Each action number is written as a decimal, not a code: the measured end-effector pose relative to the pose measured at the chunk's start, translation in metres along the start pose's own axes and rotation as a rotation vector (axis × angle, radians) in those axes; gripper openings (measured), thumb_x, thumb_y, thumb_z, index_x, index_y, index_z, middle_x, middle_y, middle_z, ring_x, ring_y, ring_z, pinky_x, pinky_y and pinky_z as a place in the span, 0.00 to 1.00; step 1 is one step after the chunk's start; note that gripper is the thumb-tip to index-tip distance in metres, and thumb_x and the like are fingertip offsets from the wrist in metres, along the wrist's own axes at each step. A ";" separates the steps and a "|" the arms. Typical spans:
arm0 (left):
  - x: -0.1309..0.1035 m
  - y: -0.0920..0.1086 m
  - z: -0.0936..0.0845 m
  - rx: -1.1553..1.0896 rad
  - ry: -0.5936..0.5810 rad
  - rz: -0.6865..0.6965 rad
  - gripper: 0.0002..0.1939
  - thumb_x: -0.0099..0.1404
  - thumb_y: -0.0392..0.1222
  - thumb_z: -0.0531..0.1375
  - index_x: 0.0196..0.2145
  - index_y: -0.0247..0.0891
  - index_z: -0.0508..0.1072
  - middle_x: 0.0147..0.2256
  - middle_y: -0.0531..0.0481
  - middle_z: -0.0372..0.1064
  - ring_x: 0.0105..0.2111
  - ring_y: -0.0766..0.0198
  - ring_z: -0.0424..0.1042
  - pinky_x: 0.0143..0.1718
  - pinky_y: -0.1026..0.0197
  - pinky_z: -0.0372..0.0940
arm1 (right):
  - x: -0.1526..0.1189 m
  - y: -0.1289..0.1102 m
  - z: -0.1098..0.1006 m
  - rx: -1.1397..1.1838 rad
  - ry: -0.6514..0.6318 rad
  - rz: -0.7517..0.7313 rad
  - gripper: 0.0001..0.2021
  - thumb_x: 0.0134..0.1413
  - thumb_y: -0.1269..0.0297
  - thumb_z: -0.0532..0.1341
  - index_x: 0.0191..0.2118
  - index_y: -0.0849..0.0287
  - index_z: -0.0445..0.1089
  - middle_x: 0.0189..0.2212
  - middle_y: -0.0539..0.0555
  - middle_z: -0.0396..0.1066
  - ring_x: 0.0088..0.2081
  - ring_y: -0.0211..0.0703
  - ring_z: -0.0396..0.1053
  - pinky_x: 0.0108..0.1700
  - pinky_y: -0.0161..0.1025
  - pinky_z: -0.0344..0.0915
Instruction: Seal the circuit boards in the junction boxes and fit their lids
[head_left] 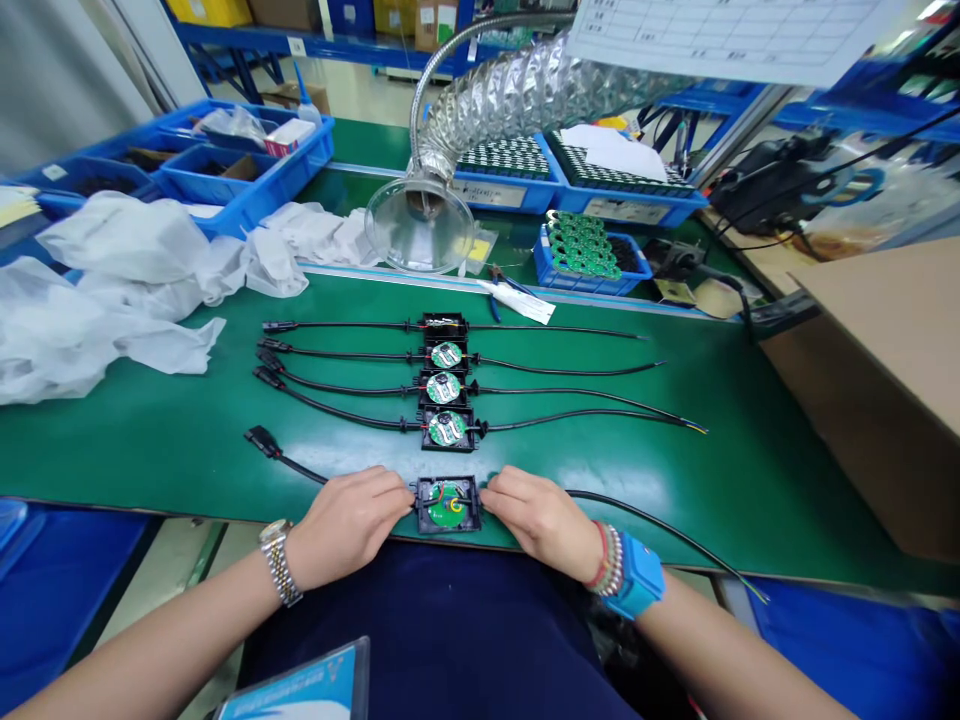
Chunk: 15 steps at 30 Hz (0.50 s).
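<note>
A black plastic box (424, 522) lies near the table's front edge with a round green circuit board (448, 508) inside, and red and yellow wires show on the board. At the box's left side my left hand (360, 515) pinches a black cable (300, 468), which runs left to a black connector (261, 441). On the opposite side my right hand (536, 520) has its fingers closed on another black cable (645, 512), ending in bare wires at the right. Fingers hide both cable entries. Behind the box, several similar wired boxes (448, 428) stand in a column.
White cloth-like wrapping (112, 300) covers the left side. A fume extraction hood (420, 225) hangs over the back, near pliers and a white tube (517, 300). Behind are a blue bin of circuit boards (585, 280) and blue trays (499, 195). A cardboard box (877, 400) stands at right.
</note>
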<state>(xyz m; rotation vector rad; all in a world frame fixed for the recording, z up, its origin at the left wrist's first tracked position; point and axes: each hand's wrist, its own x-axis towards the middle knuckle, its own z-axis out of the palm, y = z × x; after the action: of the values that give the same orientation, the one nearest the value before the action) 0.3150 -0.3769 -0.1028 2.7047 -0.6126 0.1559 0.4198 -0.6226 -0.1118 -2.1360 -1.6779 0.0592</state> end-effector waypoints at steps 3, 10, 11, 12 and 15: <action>-0.002 0.012 -0.005 0.047 -0.017 0.016 0.13 0.63 0.39 0.51 0.44 0.37 0.68 0.44 0.43 0.67 0.39 0.60 0.65 0.38 0.57 0.62 | -0.001 -0.005 0.002 -0.047 0.015 0.015 0.15 0.62 0.72 0.44 0.38 0.62 0.67 0.27 0.55 0.64 0.29 0.39 0.58 0.31 0.35 0.57; 0.011 0.025 0.005 0.236 -0.136 0.147 0.17 0.66 0.42 0.50 0.53 0.42 0.63 0.53 0.47 0.63 0.36 0.60 0.62 0.34 0.58 0.59 | -0.002 -0.006 0.005 -0.085 0.020 0.017 0.15 0.62 0.72 0.44 0.37 0.64 0.68 0.26 0.55 0.63 0.28 0.40 0.57 0.29 0.36 0.55; 0.012 0.025 0.007 0.247 -0.135 0.152 0.17 0.67 0.41 0.49 0.52 0.42 0.63 0.52 0.48 0.64 0.36 0.60 0.62 0.33 0.58 0.59 | -0.002 -0.007 0.006 -0.090 0.018 0.018 0.15 0.62 0.72 0.44 0.37 0.64 0.68 0.26 0.55 0.63 0.28 0.40 0.57 0.29 0.36 0.56; 0.011 0.026 0.008 0.251 -0.134 0.157 0.16 0.67 0.41 0.49 0.52 0.41 0.64 0.52 0.48 0.64 0.35 0.61 0.62 0.33 0.58 0.58 | -0.002 -0.009 0.007 -0.093 0.015 0.022 0.15 0.61 0.72 0.45 0.38 0.64 0.68 0.26 0.55 0.63 0.28 0.40 0.57 0.29 0.37 0.56; 0.007 0.027 0.006 0.229 -0.132 0.156 0.16 0.66 0.41 0.50 0.51 0.41 0.64 0.52 0.49 0.65 0.35 0.60 0.63 0.33 0.58 0.59 | -0.004 -0.014 0.006 -0.069 0.016 0.048 0.14 0.61 0.71 0.46 0.37 0.64 0.68 0.26 0.55 0.63 0.28 0.41 0.57 0.29 0.37 0.57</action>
<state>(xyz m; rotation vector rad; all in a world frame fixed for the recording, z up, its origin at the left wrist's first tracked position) 0.3095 -0.4050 -0.0985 2.9026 -0.8959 0.0917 0.4042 -0.6223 -0.1136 -2.2213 -1.6427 -0.0012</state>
